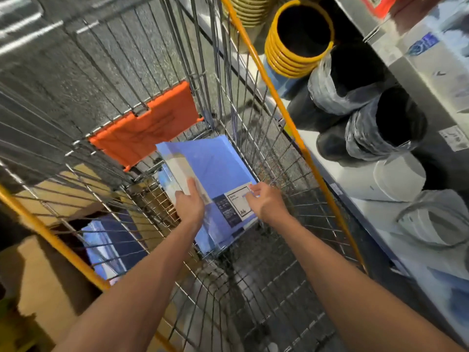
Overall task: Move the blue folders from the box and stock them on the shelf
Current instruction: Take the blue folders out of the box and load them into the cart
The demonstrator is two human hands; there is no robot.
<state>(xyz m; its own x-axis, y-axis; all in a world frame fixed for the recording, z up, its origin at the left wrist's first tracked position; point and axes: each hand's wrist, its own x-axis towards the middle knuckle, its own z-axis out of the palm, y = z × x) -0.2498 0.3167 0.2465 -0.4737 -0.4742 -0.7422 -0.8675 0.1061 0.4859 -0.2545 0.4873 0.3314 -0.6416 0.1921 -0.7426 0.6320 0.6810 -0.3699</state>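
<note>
Hands apart, one at each side of the load. The left hand [189, 205] grips the left edge of a stack of blue folders [215, 168], thumb on top and fingers curled beneath. The right hand [264, 201] pinches the right edge beside a white label [238, 201].

The stack lies low inside a wire cart [278, 102], tilted up on its left side. A cardboard box [38, 275] stands outside the cart to the left, with a second batch of folders [111, 247] visible in it through the wires. The shelf [307, 141] runs along the right, holding black tubs [396, 118].

Assessment: the covers look like smooth, glossy plastic, thin and flexible, so each is probably light, though the stack has some weight. Loose folders may slide over one another and fan out. A firm two-sided hold on opposite edges, with the fingers well underneath, seems soundest. A pinch at one corner risks the stack sagging or shedding its lower folders.
</note>
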